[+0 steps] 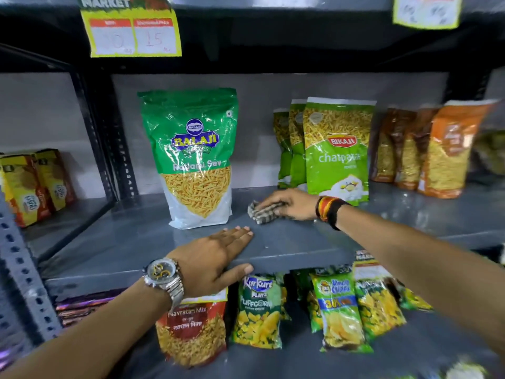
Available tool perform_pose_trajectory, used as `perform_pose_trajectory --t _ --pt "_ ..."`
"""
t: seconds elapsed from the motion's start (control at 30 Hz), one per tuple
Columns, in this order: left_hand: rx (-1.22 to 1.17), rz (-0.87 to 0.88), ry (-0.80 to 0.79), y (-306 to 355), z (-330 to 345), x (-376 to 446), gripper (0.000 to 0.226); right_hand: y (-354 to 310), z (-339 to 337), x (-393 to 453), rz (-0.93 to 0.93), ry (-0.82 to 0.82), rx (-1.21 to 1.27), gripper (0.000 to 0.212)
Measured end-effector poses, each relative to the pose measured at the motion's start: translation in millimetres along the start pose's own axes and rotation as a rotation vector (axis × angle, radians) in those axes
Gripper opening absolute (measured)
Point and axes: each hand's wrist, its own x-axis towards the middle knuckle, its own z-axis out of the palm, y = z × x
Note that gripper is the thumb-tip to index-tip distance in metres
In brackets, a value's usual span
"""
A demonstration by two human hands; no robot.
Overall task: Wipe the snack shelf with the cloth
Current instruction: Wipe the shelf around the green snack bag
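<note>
- At the far left of the frame, yellow-and-red cardboard snack boxes [32,184] stood on a neighbouring grey shelf, behind a perforated grey metal upright [20,258].
- In the upper left, a yellow-green paper price tag [131,34] hung from the shelf above, with "15" handwritten on it.
- Left of centre, a tall green-and-white plastic pouch of Balaji sev [195,160] stood upright on the grey metal snack shelf [287,242].
- In the lower centre, the left hand [216,258] lay open and flat on the shelf's front edge, fingers spread on top and thumb hooked under the lip; it gripped nothing. A silver metal wristwatch [165,277] sat on its wrist.
- Below that hand, on the lower shelf, lay a red Navratan Mix packet [191,329], then a green Kurkure Puffcorn bag [258,310] just beside it.
- At the middle of the frame, the right hand [292,205] pressed down on a small crumpled checked grey-and-brown cloth [263,212], fingers curled over it against the shelf surface, between the Balaji pouch and the Bikaji packs. Red, yellow and black thread bands [329,210] circled its wrist.
- Right of centre, light-green Bikaji Chatpata packets [337,151] stood in a row, just behind the right hand.
- Lower right, green Uncle Chipps bags [338,310] lay on the lower shelf.
- At the far right, orange and brown namkeen packets [426,151] stood, blurred.
</note>
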Motion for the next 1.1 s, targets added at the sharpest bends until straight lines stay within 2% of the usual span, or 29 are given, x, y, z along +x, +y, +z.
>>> perform_pose_trajectory --t 0.17,0.27,0.33,0.47,0.53,0.63,0.77,0.8,0.93,1.03,1.1 --pt "-0.015 -0.001 -0.018 -1 1 1 0.075 -5 -22 -92 -0.026 -0.057 0.109 0.037" --pt "-0.022 -0.021 -0.042 0 0 1 0.078 2 -55 -109 0.027 0.134 0.237 0.038" --pt "0.014 -0.039 -0.039 8 -2 6 0.084 9 -65 -104 0.014 0.215 0.198 0.041" --pt "0.042 -0.103 0.020 45 1 35 0.086 45 -35 -88 0.025 0.154 -0.154 0.048" --pt "0.017 -0.152 0.026 66 5 55 0.089 60 -24 -96 0.006 0.169 -0.230 0.047" --pt "0.023 -0.224 0.050 87 11 75 0.088 68 -32 -118 -0.082 0.132 -0.120 0.042" --pt "0.015 -0.297 0.047 98 15 83 0.087 67 -56 -158 -0.232 -0.151 0.065 0.036" --pt "0.016 -0.304 0.044 98 15 83 0.086 69 -62 -162 -0.242 -0.152 0.092 0.036" --pt "0.031 -0.329 0.037 102 13 83 0.086 87 -67 -145 -0.159 0.050 0.079 0.038" --pt "0.033 -0.349 0.027 104 12 83 0.087 86 -48 -145 -0.119 0.046 0.028 0.036" --pt "0.042 -0.342 0.018 104 11 82 0.088 73 -47 -162 -0.207 -0.033 0.052 0.034"
